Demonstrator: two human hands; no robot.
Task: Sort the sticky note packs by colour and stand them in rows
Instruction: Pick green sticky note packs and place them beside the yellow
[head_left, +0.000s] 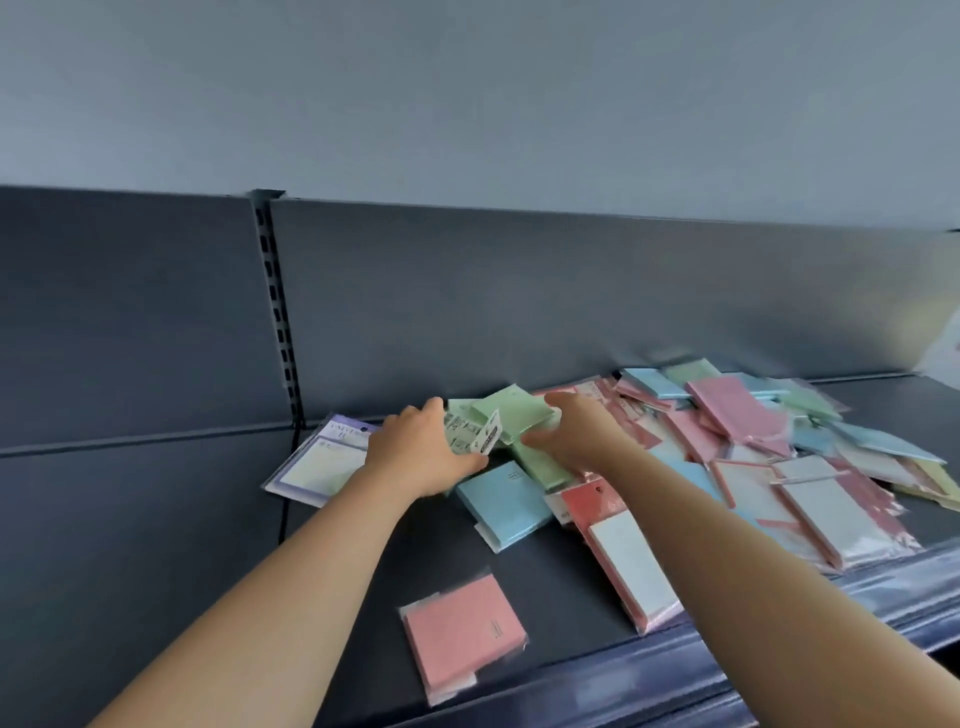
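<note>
Several green sticky note packs (514, 415) stand together near the back of the dark shelf (208, 519). My left hand (415, 447) grips their left side, by the white labels. My right hand (576, 431) grips the right side, fingers over the top and thumb below. Another green pack (540, 465) lies flat under my right hand. A blue pack (504, 501) lies just in front of both hands. A pink pack (462, 631) lies alone near the shelf's front edge. To the right sprawls a mixed pile (753, 431) of pink, blue, green and yellow packs.
A purple-framed pack (322, 460) lies flat to the left of my left hand. A long red-and-white pack (623, 556) lies under my right forearm. The slotted upright (275, 306) and back panel rise behind. The shelf's front rail (779, 613) runs along the right.
</note>
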